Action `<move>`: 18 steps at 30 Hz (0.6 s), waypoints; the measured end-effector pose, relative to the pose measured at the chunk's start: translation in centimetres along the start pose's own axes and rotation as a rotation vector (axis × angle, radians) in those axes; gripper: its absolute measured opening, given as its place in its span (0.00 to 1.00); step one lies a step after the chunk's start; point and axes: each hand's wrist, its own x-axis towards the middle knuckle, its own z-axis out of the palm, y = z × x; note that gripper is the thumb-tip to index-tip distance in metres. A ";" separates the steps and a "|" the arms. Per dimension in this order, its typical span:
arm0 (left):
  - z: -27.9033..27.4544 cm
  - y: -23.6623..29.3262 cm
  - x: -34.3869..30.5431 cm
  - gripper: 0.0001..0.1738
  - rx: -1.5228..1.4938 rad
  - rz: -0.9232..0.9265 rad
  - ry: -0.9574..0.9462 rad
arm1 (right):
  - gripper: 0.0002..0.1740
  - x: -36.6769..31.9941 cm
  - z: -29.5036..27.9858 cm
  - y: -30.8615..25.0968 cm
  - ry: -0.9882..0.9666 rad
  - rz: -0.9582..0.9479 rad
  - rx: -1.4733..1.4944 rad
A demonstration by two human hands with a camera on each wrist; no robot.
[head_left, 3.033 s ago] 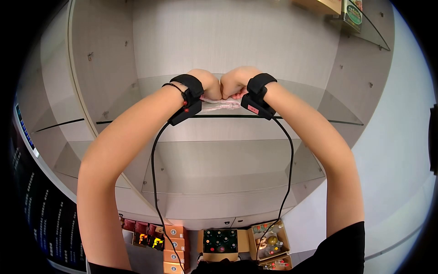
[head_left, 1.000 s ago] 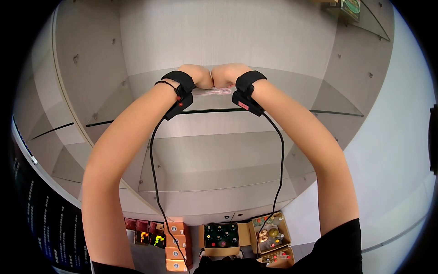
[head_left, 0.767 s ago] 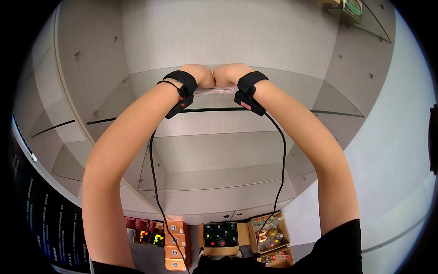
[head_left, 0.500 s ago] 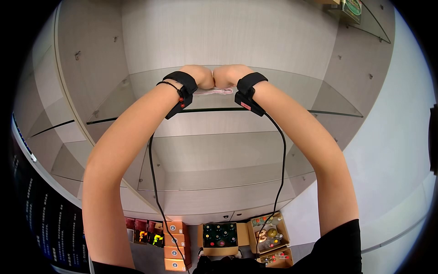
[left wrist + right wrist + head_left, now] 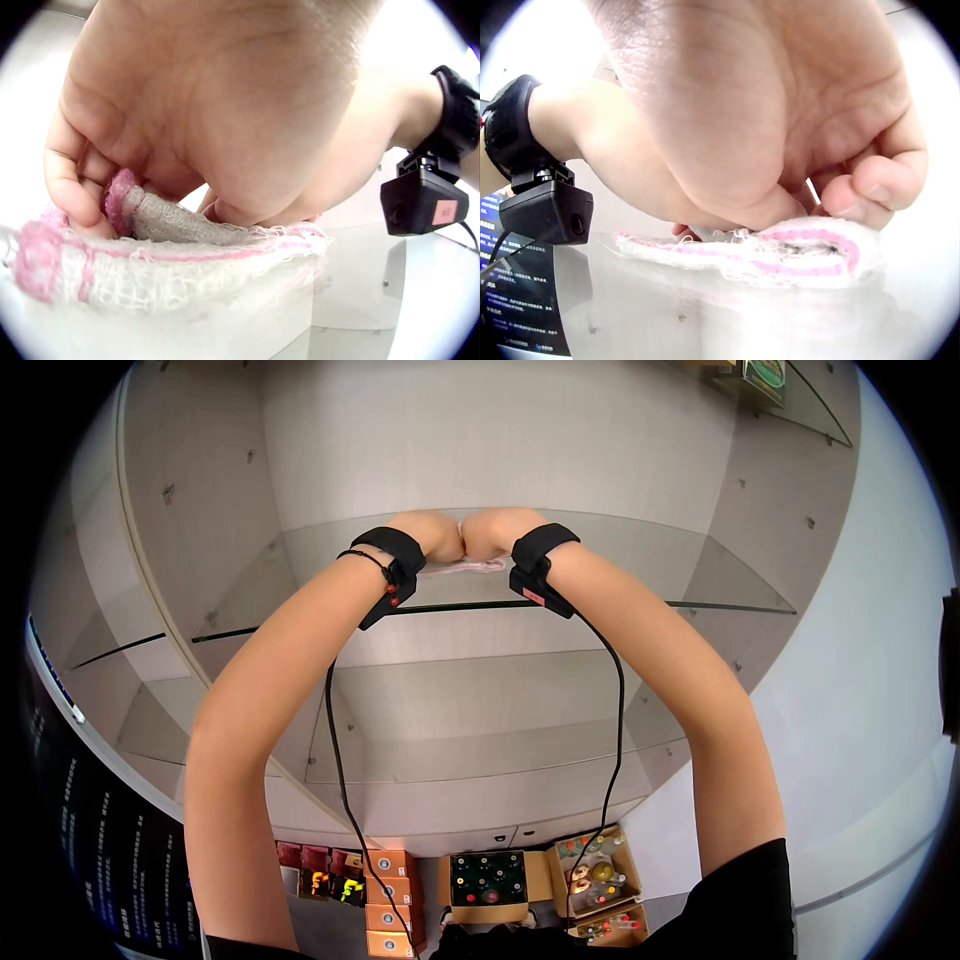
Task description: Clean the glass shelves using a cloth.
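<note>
A white mesh cloth with pink edging (image 5: 172, 274) lies folded on the glass shelf (image 5: 640, 560); the right wrist view shows the folded cloth (image 5: 810, 259) from its other side. My left hand (image 5: 428, 535) curls its fingers round a raised fold of the cloth, as the left hand (image 5: 202, 105) shows close up. Beside it, my right hand (image 5: 492, 533) is bent down onto the cloth; the right hand (image 5: 780, 112) has thumb and curled fingers gripping its upper layer. The two hands touch or nearly touch. Some fingertips are hidden behind the palms.
A lower glass shelf (image 5: 450, 745) is below. On the floor stand orange boxes (image 5: 388, 890), a carton of dark bottles (image 5: 488, 880) and a carton of mixed bottles (image 5: 600, 875). A green box (image 5: 765, 380) sits on the upper right shelf. Black cables hang from both wrists.
Compared with three seconds ago, both hands and the cloth appear further left in the head view, which has itself shifted. Over the last half second the hands have barely moved and stay on the cloth.
</note>
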 end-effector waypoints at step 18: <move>0.0 0.1 0.0 0.19 -0.009 -0.031 -0.026 | 0.11 0.3 0.3 0.0 0.014 0.006 0.019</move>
